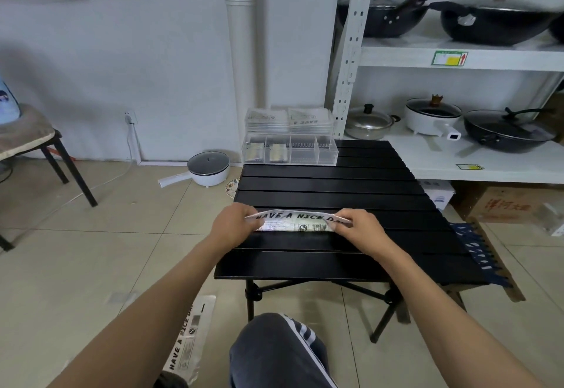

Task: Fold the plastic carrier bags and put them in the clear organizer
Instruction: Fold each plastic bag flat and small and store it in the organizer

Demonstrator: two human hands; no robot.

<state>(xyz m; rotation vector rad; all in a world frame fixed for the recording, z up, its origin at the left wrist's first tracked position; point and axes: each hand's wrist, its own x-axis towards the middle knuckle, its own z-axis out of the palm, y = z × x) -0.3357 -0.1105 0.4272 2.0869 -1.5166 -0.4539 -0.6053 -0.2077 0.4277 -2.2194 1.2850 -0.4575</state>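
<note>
Two hands: both work one bag at the near middle of the black slatted folding table (335,186).
Bag in hand: a white plastic carrier bag printed "HAVE A NICE DAY" in black (294,222), already narrowed to a long strip lying across the slats, its upper edge lifted.
Left hand (233,225): fingers curled over the strip's left end, pinching it.
Right hand (360,228): fingers curled over the right end, pinching it likewise.
Organizer: a clear plastic organizer with divided compartments (290,151) sits at the table's far left corner, well apart from the hands; a second clear lidded box (288,120) is stacked on it.
Done so far: pale folded pieces, probably bags, show in the left compartments, and flat printed plastic shows in the upper box; exact counts I cannot tell.
Left to do: this strip looks mid-fold, so it likely needs more folds before going to the far corner.
Still waiting: another white printed carrier bag (189,342) lies unfolded on the tiled floor (91,250), beside the person's knee, below the table's near left corner.
</note>
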